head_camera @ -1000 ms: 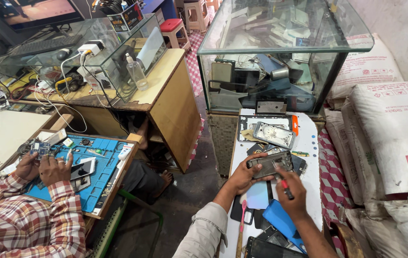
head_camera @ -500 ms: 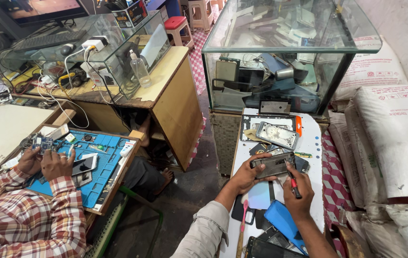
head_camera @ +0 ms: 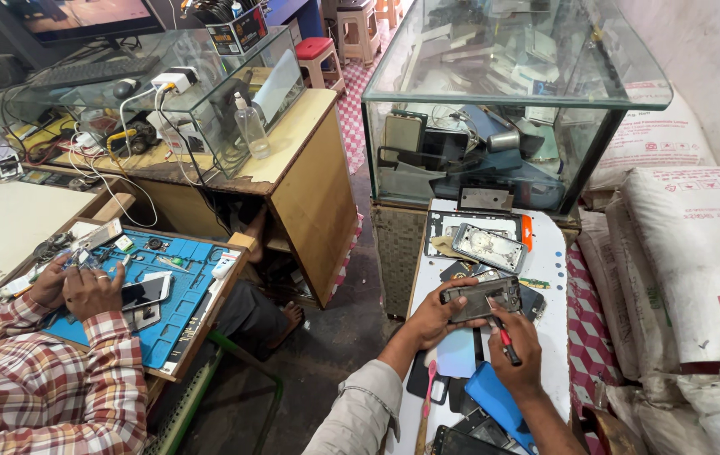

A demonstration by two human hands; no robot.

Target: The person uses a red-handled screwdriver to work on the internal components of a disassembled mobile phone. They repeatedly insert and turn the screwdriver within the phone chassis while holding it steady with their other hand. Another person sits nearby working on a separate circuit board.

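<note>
My left hand (head_camera: 431, 318) grips an opened dark phone (head_camera: 482, 297) by its left end, holding it over a white worktable (head_camera: 550, 268). My right hand (head_camera: 515, 350) holds a red-handled screwdriver (head_camera: 504, 336) whose tip points up at the phone's underside. Under my hands lie a pale blue phone back panel (head_camera: 459, 352), a blue cover (head_camera: 493, 399) and dark phone parts. Farther up the table sit a silver phone frame (head_camera: 489, 247) and a black frame (head_camera: 471, 224).
A glass display case (head_camera: 511, 101) full of phone parts stands beyond the table. White sacks (head_camera: 697, 244) pile at the right. At the left, another person in a plaid shirt (head_camera: 40, 388) works with both hands over a blue mat (head_camera: 176, 286). A wooden counter (head_camera: 313, 185) stands between.
The view has shifted slightly. My hands stay on the phone and screwdriver with only small movement. The other person's hands stay over the blue mat.
</note>
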